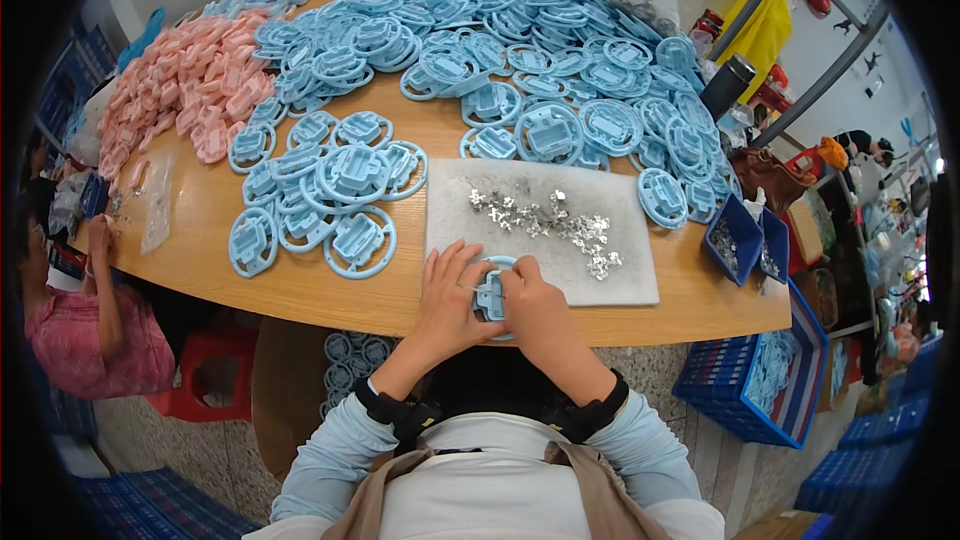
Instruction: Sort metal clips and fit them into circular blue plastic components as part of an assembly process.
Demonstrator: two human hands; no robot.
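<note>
A round light-blue plastic part point(490, 302) with a ring-shaped rim lies between my hands at the near edge of the white pad point(640, 275). My left hand point(450, 295) grips its left side, the fingers reaching along the rim. Over its right side my right hand point(540, 310) is closed, fingertips pressed down against the part. Whatever those fingertips may pinch is hidden beneath them. Small shiny metal clips point(540, 217) are strewn across the pad just beyond my hands. To the left sits a loose group of similar blue parts point(355, 175).
A big heap of blue parts point(540, 60) covers the far table, beside a pile of pink parts point(200, 85). Small blue bins point(735, 240) stand at the right edge. A blue crate point(750, 370) is on the floor. Other people sit at the left and far side.
</note>
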